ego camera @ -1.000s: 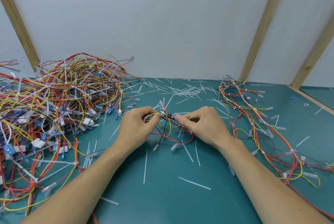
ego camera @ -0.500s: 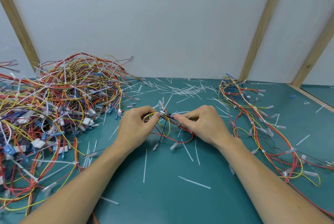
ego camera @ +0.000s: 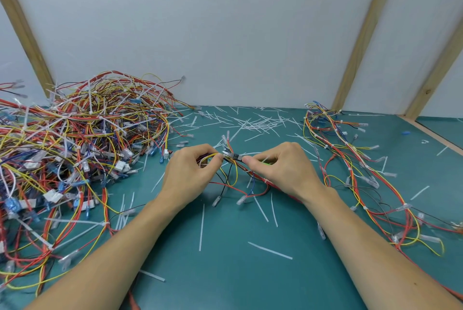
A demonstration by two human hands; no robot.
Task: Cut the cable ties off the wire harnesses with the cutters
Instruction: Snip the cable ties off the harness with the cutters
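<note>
Teal matting covers the table (ego camera: pixel 225 284), and nearest the camera the person's two bare forearms reach forward over it, with single cut-off tie strips (ego camera: pixel 270 250) lying white on the mat between them. Farther in, at the middle of the table, the left hand (ego camera: pixel 186 177) has its fingers curled round a small bundle of yellow, red and black wires, thumb and forefinger pinching it just left of a short dark-and-white piece. The right hand (ego camera: pixel 283 169) pinches the same harness (ego camera: pixel 233 172) from the other side, its thumb tip just beside that piece, fingers curled in; a speck of bright green shows under its fingers, but whether that belongs to the cutters cannot be told. Loose ends of the held harness hang down onto the mat below the hands, ending in small clear terminals.

To the left, a large tangled heap of harnesses (ego camera: pixel 75 147) spreads across the mat, red, yellow, blue and black wires bound with white cable ties and tipped with white and blue connectors. To the right lies a thinner run of harnesses (ego camera: pixel 350 159), stretched from the far edge toward the near right corner. Beyond the hands, a scatter of white clippings (ego camera: pixel 258 123) litters the mat near the pale wall (ego camera: pixel 225 34), which is crossed by slanting wooden battens (ego camera: pixel 360 36).
</note>
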